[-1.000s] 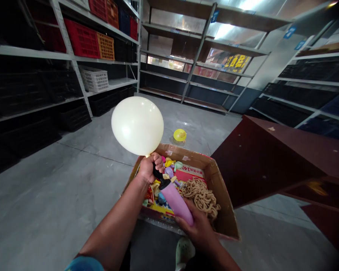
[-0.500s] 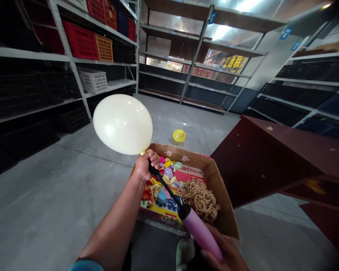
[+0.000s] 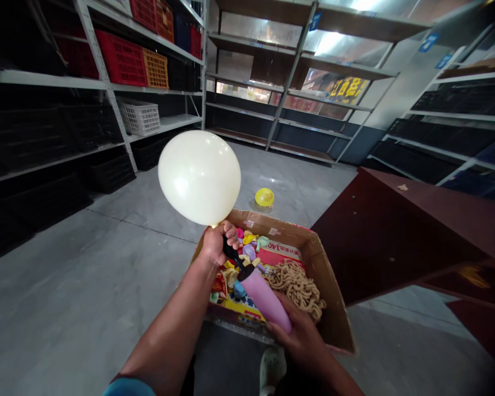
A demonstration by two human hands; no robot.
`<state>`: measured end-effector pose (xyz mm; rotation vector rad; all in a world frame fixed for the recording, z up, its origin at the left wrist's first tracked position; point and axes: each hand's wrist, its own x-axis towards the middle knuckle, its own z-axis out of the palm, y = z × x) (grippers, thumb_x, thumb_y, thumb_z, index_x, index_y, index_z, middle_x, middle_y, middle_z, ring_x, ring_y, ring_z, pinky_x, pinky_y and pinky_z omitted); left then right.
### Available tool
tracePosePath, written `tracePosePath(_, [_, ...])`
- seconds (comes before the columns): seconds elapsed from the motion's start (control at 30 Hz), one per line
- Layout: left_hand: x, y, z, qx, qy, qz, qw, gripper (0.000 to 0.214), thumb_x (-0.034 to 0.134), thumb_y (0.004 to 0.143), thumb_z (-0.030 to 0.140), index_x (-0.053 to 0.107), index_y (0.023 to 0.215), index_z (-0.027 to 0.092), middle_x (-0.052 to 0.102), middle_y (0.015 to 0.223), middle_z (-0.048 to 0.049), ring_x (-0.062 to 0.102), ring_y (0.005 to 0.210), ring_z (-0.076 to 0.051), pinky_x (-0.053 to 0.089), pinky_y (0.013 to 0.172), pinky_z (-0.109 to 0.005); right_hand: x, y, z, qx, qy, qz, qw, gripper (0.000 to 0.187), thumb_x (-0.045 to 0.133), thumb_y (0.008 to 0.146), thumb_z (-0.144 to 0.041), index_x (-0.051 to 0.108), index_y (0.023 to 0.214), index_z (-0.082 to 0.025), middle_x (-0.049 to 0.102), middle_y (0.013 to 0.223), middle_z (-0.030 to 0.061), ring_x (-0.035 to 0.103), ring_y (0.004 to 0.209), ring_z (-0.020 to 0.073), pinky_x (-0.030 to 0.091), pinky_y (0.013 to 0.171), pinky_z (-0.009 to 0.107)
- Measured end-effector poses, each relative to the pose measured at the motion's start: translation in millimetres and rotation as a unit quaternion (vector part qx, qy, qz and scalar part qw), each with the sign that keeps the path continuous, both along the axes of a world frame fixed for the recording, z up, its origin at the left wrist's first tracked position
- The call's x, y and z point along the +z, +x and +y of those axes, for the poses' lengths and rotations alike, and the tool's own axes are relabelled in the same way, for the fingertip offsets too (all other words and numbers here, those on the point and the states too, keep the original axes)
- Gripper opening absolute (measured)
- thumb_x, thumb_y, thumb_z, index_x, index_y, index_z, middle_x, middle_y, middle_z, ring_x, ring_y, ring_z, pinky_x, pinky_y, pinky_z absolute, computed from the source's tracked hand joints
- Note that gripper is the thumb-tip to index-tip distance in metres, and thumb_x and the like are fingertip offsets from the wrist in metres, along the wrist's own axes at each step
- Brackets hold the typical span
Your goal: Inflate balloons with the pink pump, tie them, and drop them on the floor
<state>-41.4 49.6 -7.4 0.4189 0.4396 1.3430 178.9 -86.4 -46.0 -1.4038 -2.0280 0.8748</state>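
An inflated cream-white balloon (image 3: 199,177) stands above my left hand (image 3: 219,242). That hand is closed around the balloon's neck and the black nozzle end of a hand pump; the exact join is hidden by the fingers. My right hand (image 3: 299,330) is wrapped around the pump's pink barrel (image 3: 266,300), low in the view. Little of the black rod shows between the two hands. Below them lies an open cardboard box (image 3: 330,286) with several uninflated coloured balloons (image 3: 249,252) and a heap of beige cord (image 3: 297,289) inside.
A small yellow balloon (image 3: 264,197) rests on the grey floor beyond the box. At the right a dark red panel-like piece (image 3: 396,242) juts in. Metal shelving (image 3: 272,115) lines the back, and crates (image 3: 121,58) fill the left racks. A light clog (image 3: 272,367) shows below the box.
My right hand has pushed the pink barrel up toward my left hand, so the black rod has mostly gone into it. The balloon has swung right and more upright.
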Motion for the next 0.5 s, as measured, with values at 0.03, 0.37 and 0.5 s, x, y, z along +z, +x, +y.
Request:
tracePosePath(0.03, [0.1, -2, 1, 0.004, 0.000, -0.004, 1.000, 0.023, 0.045, 0.066, 0.003, 0.029, 0.058, 0.018, 0.031, 0.049, 0.0052, 0.030, 0.036, -0.006, 0.031, 0.036, -0.020, -1.8, 8, -4, 0.008, -0.006, -0.005, 1.000, 0.052, 0.061, 0.079, -0.039, 0.053, 0.127, -0.020, 0.060, 0.125, 0.0107, 0.057, 0.112, 0.0281, 0.046, 0.095, 0.038])
tracePosePath(0.37, [1.8, 8, -3, 0.012, -0.020, 0.000, 1.000, 0.023, 0.043, 0.066, 0.002, 0.028, 0.058, 0.018, 0.030, 0.049, 0.0054, 0.030, 0.035, -0.005, 0.028, 0.036, -0.019, 0.9, 18, -6, 0.005, -0.023, -0.030, 0.999, 0.052, 0.059, 0.082, -0.040, 0.051, 0.128, -0.020, 0.061, 0.122, 0.0110, 0.059, 0.106, 0.0271, 0.048, 0.090, 0.036])
tracePosePath(0.5, [-1.1, 12, -2, 0.012, -0.024, 0.006, 1.000, 0.022, 0.042, 0.065, 0.003, 0.029, 0.059, 0.019, 0.030, 0.048, 0.0055, 0.030, 0.036, -0.006, 0.031, 0.037, -0.020, 11.0, 0, 15, 0.019, -0.022, -0.048, 0.998, 0.056, 0.055, 0.084, -0.039, 0.043, 0.135, -0.020, 0.057, 0.126, 0.0117, 0.057, 0.110, 0.0263, 0.046, 0.092, 0.037])
